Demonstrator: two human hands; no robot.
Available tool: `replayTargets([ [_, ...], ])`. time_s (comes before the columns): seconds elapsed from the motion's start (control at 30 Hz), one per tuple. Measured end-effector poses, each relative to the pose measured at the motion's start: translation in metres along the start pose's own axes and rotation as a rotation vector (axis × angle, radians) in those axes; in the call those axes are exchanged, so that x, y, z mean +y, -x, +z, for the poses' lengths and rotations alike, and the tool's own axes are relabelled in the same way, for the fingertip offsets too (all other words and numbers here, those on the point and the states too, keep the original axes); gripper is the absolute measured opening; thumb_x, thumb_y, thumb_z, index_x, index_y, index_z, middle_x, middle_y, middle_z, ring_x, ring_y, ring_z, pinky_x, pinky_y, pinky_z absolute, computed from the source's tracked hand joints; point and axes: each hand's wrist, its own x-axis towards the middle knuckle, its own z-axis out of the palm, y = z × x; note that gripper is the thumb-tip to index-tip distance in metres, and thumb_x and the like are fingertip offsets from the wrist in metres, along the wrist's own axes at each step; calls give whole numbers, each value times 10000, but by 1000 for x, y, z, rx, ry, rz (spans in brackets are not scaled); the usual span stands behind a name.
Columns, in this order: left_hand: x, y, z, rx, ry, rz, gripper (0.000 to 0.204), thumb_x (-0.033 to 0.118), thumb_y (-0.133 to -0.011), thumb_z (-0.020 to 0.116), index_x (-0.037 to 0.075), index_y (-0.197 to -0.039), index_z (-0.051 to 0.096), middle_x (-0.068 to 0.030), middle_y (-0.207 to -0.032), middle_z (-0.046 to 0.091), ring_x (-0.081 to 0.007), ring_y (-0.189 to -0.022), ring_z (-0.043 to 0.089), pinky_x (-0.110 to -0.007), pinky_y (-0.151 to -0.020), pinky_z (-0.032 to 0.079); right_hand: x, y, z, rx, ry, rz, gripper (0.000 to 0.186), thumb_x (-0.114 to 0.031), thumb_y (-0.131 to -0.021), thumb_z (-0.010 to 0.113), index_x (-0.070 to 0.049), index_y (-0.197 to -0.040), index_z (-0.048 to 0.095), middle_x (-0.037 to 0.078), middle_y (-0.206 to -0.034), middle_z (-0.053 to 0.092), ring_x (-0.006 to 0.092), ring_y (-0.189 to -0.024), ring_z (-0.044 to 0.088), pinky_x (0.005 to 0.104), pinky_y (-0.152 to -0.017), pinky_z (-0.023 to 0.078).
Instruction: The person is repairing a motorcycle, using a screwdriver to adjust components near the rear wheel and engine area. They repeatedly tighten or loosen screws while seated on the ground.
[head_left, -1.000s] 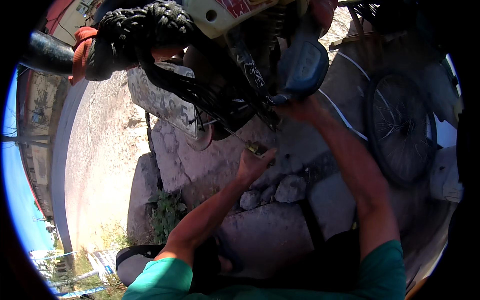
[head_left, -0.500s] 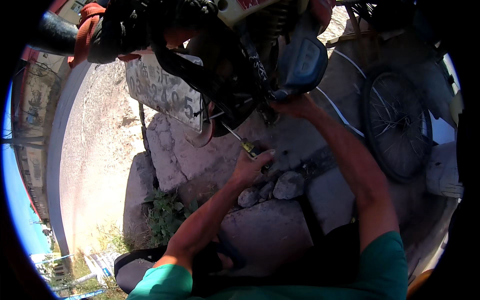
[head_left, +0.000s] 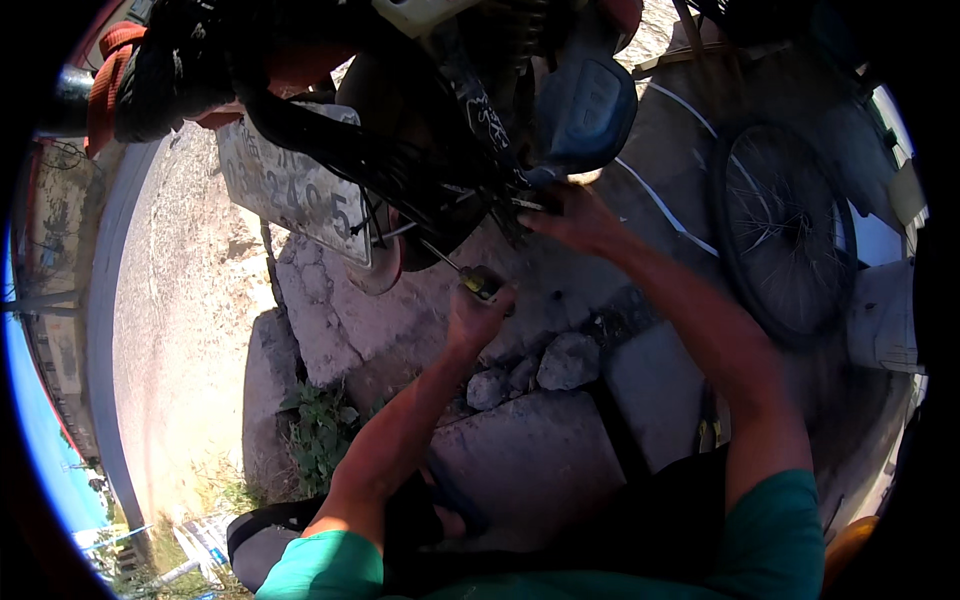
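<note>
1. My two bare hands are in view, one forearm to each, coming from two green sleeves [head_left: 330, 563].
2. My left hand [head_left: 478, 318] holds one screwdriver [head_left: 479, 285]: the fingers are curled closed around its yellow-and-dark handle. Its single metal shaft slants up and to my left, out of my fist; I cannot tell whether the tip touches anything.
3. My right hand [head_left: 572, 220] is raised just below one blue rounded housing [head_left: 588, 110] at the back of the vehicle. My fingers point left into the dark parts there and are partly hidden, so I cannot tell how far they are open or whether they grip anything.
4. One white plate [head_left: 290, 180] hangs tilted, up and to the left of the screwdriver, with one round disc [head_left: 375, 275] by its lower right corner. One bundle of black cords [head_left: 370, 165] crosses in front of the plate's upper part.
5. One red strap [head_left: 113, 85] is wrapped near the upper left.
6. On the ground beyond my left forearm I count three stones [head_left: 570, 361] close together; one leafy plant [head_left: 325, 435] grows to the left of that forearm.
7. One spoked wheel [head_left: 803, 225] stands at my right, well apart from both hands.
</note>
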Motion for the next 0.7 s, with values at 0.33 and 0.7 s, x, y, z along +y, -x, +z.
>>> replayTargets([
  [0.33,17,3,44,181,266,17,241,210,-862,723,-4,-812,625,-38,-691,628,-112,-601,569,-288,-540,445,-62,116,28,-274,-120,402,272,-244,-1007,527,-3,-942,634,43,-782,611,104,-622,573,287,-596,465],
  [0.7,10,-4,54,281,260,74,230,196,-847,740,24,-786,600,-18,-708,594,-111,-641,526,-301,-579,444,-97,142,58,-158,-170,312,234,-201,-1017,475,-27,-886,560,-9,-667,510,59,-552,473,264,-522,408],
])
